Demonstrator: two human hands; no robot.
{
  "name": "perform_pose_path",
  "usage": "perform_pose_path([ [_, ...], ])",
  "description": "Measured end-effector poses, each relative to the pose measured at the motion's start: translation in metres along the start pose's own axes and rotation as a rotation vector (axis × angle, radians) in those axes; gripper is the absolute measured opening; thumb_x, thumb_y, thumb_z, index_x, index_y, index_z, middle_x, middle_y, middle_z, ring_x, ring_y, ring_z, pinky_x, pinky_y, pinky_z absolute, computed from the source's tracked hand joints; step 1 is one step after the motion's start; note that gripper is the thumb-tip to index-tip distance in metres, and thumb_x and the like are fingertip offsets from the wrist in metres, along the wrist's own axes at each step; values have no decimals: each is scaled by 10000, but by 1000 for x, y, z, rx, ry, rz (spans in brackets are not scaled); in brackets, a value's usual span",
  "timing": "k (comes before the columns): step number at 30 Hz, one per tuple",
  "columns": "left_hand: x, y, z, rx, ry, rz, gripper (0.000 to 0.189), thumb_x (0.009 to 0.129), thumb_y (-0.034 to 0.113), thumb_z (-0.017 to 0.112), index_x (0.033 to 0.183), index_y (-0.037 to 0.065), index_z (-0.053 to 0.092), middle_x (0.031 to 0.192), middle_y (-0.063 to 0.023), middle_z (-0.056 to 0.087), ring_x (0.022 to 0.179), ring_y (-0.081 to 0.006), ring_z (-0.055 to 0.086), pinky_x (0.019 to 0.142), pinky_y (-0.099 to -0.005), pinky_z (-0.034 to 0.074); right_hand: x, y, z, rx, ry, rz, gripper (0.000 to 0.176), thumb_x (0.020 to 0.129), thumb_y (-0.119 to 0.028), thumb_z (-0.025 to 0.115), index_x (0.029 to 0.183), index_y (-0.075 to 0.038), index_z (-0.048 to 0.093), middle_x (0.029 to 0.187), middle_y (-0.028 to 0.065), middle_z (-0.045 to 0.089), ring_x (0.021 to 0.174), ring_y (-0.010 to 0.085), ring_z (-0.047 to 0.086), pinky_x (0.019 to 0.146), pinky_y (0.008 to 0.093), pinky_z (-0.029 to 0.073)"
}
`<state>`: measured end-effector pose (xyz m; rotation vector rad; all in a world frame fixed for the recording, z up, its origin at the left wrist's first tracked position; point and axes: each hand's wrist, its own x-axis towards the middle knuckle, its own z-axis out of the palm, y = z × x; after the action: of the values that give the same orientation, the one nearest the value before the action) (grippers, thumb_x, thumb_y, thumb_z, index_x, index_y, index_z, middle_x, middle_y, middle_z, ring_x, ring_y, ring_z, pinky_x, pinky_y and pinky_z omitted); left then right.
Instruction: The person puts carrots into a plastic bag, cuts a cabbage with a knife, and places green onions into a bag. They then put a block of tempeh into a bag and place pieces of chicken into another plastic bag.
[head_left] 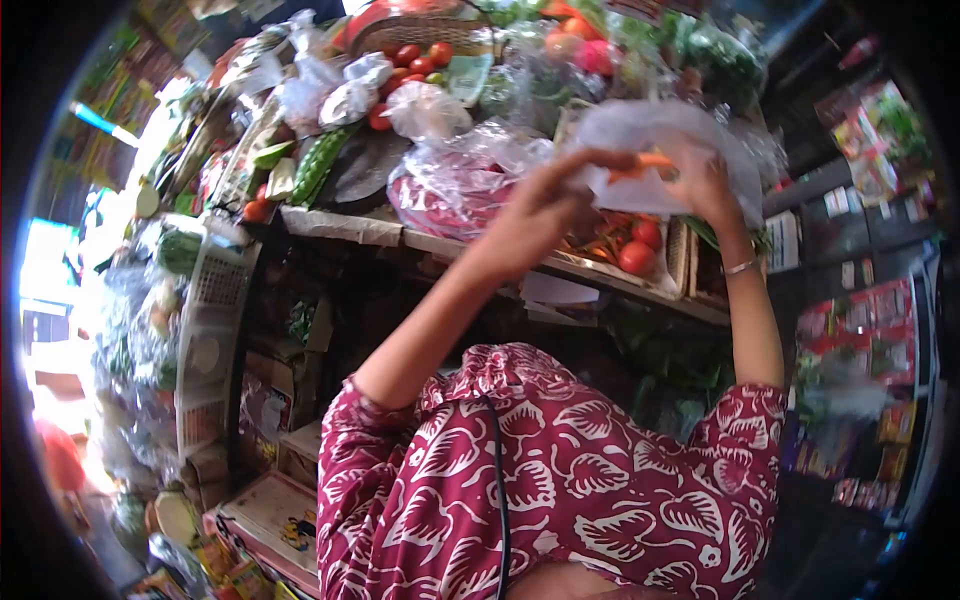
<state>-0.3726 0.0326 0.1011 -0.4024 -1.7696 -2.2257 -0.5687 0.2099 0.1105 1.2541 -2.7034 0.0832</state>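
Observation:
My left hand point(540, 215) reaches over the produce shelf, its index finger stretched forward. At its fingertips are slim orange pieces point(640, 165) that look like chillies, partly blurred. My right hand point(703, 182), with a bracelet on the wrist, is closed on a thin whitish plastic bag point(625, 122), close to the same orange pieces. The bag hangs spread behind both hands, and its mouth is hard to make out. Below them, more orange-red chillies point(597, 243) lie beside red tomatoes point(637, 257) in a tray.
A clear bag of reddish-purple produce point(455, 190) sits left of my hands. Farther left lies a bumpy green bitter gourd point(318, 165). Tomatoes point(408, 56) and a wicker basket point(420, 30) are at the back. White plastic crates point(200, 350) stand left; hanging packets point(860, 325) are at right.

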Motion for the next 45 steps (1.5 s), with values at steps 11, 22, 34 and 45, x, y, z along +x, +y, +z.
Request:
perform_pose_path([
  [11,-59,-32,-14,315,-30,205,378,804,45,543,1180,57,506,1222,-146,433,1191,-280,390,995,-369,312,-21,-47,-39,476,162,-3,128,829,-91,547,897,13,579,745,100,584,611,142,551,544,261,433],
  [22,-290,12,-123,213,1160,21,289,840,44,495,1124,8,530,1071,-77,577,974,-154,552,884,-283,410,46,-321,11,1263,-196,-676,102,818,43,545,902,8,589,819,20,567,713,76,546,649,191,451],
  [34,-446,83,-215,394,1750,150,226,855,15,484,1071,14,553,1020,-40,589,944,-97,533,868,-235,397,58,-690,73,1034,-155,-1251,216,769,-141,620,958,-42,587,934,146,574,906,308,541,770,368,433],
  [45,-459,136,-300,1106,1794,-11,532,722,129,684,1186,13,452,1131,-117,500,1073,-227,460,950,-327,344,117,-733,99,1239,-231,-987,61,800,-62,593,819,-7,614,680,58,605,605,89,547,568,232,442],
])
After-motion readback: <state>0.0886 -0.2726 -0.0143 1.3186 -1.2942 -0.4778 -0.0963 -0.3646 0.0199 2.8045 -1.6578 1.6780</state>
